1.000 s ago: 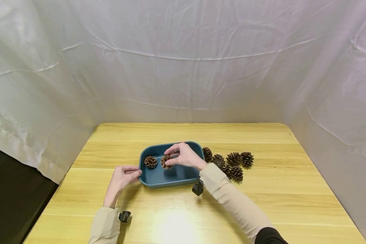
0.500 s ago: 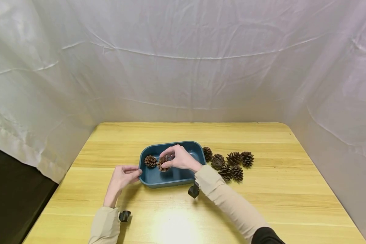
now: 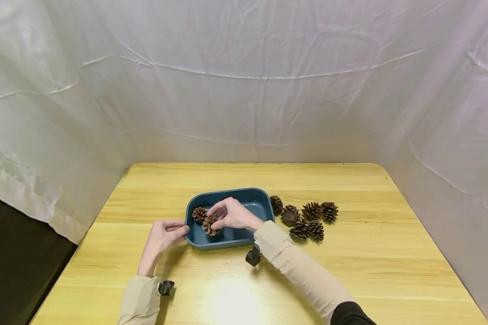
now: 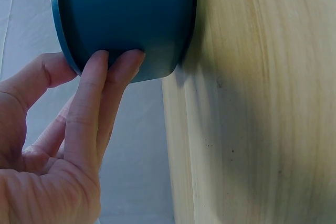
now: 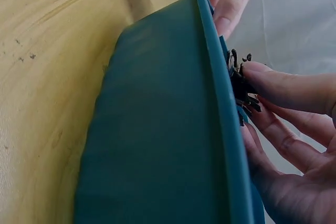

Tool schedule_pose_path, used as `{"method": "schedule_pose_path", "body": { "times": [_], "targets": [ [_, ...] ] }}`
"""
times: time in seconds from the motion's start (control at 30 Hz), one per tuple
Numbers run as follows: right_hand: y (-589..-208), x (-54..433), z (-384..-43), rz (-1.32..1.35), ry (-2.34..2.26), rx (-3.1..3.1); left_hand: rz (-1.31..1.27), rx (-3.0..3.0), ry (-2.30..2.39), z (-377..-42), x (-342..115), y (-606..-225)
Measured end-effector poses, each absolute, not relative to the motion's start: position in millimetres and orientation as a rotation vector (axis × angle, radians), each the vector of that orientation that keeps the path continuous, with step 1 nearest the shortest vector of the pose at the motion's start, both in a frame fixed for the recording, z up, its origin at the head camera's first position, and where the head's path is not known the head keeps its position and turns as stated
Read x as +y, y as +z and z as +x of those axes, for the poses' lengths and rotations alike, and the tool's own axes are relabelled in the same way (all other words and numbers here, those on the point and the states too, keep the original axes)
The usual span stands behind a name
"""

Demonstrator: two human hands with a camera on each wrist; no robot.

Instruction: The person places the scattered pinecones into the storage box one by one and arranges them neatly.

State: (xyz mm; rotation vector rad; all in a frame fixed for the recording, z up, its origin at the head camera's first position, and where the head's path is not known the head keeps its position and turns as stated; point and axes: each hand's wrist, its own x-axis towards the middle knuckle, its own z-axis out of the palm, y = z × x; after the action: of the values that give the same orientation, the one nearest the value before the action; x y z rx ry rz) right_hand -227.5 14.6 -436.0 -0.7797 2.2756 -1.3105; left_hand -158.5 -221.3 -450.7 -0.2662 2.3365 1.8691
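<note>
A dark blue-green rectangular box [image 3: 220,246] stands on the table. My right hand [image 3: 235,215] reaches down into it and pinches a brown pine cone [image 3: 209,228] between thumb and fingers. In the right wrist view, part of this pine cone [image 5: 242,85] shows above the box's rim. A second pine cone [image 3: 199,214] lies at the left end of the box, close beside the held one. At that end my left hand [image 3: 162,237] grips the box wall. In the left wrist view, the thumb is at the rim and the fingertips [image 4: 125,62] press against the outer wall.
Several loose pine cones [image 3: 300,229] lie in a cluster just right of the box, the nearest one [image 3: 276,205] by its right wall. The wooden table [image 3: 374,253] has pale cloth [image 3: 252,113] hung behind and along its sides. Each wrist carries a small black device [image 3: 166,288].
My right hand has moved left and a little nearer with the pine cone, bringing it beside the other one. The left hand and the box have stayed put.
</note>
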Motion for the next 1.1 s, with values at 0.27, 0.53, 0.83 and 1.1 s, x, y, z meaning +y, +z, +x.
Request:
{"method": "schedule_pose_path", "body": {
  "times": [0.27, 0.53, 0.83, 1.1],
  "targets": [
    [-441.3, 8.6, -227.3, -0.769, -1.313, 2.245, -0.278, 2.337, 1.867, -158.9, -220.6, -451.0],
    [-447.0, 3.1, -227.7, -0.77, -1.315, 2.243, -0.282, 2.341, 1.86, -158.1, -220.3, -450.7],
    [-445.4, -1.1, -225.1, -0.751, -1.276, 2.289, -0.285, 2.346, 1.849, -157.4, -219.9, -449.5],
    [-448.8, -5.3, -224.5, -0.741, -1.268, 2.301, -0.27, 2.322, 1.886, -157.8, -220.1, -450.1]
  ]
}}
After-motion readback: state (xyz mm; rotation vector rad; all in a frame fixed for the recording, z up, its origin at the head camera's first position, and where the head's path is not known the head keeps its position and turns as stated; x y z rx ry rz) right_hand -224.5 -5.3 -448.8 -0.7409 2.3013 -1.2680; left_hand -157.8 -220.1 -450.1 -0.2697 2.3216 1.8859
